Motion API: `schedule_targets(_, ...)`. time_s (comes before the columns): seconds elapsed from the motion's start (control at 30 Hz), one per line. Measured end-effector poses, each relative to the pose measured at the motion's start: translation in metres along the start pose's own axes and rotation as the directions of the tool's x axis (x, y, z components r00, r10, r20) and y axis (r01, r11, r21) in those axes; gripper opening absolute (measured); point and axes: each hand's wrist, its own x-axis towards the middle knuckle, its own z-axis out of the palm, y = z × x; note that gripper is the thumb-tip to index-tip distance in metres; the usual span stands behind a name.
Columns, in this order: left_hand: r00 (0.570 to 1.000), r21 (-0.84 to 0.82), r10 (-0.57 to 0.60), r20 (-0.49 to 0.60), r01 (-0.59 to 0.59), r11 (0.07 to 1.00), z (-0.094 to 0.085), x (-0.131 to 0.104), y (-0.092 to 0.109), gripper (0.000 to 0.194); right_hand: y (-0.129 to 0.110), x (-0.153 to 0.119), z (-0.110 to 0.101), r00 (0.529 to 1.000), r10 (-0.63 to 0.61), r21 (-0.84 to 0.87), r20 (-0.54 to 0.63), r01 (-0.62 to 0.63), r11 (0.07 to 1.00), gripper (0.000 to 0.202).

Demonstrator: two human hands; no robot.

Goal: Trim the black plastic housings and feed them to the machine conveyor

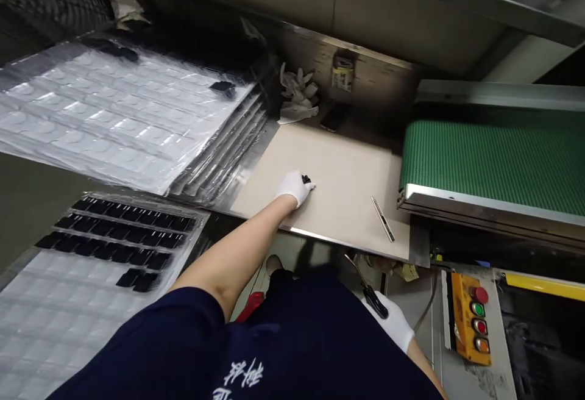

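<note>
White-gloved, my left hand (295,188) is over the beige sheet on the bench (338,171), its fingers closed on a small black part (306,178). My right hand (392,321), also gloved, is low at the right, below the bench edge. It grips the dark handle of a tool (375,301) whose thin end points up and left; the exact kind of tool is unclear. A slim cutter knife (382,218) lies on the right side of the sheet.
Stacked clear trays (137,113) stand at the left; a lower tray (114,241) holds rows of black parts. Crumpled gloves (298,92) and a dark flat object (335,116) lie behind the sheet. A green conveyor (493,162) and orange button box (470,319) are at the right.
</note>
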Motion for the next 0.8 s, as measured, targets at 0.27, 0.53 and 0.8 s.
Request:
schedule_targets(0.27,0.996,-0.383,0.083,0.02,-0.069,0.921,0.011,-0.102,-0.005,0.031,0.039,-0.014,-0.048,0.987,0.09,-0.005,0.133,-0.09,0.996,0.025)
schedule_targets(0.53,0.922,-0.672,0.066,0.381,0.227,0.705,0.031,-0.211,-0.067,0.045,0.058,-0.014,-0.077,0.937,0.211,-0.289,0.278,-0.128,0.949,0.03)
schedule_targets(0.8,0.892,-0.605,-0.121,0.436,0.39,0.695,0.08,-0.193,-0.131,0.024,-0.005,0.0,-0.073,0.904,0.309,-0.645,0.294,-0.051,0.763,0.027)
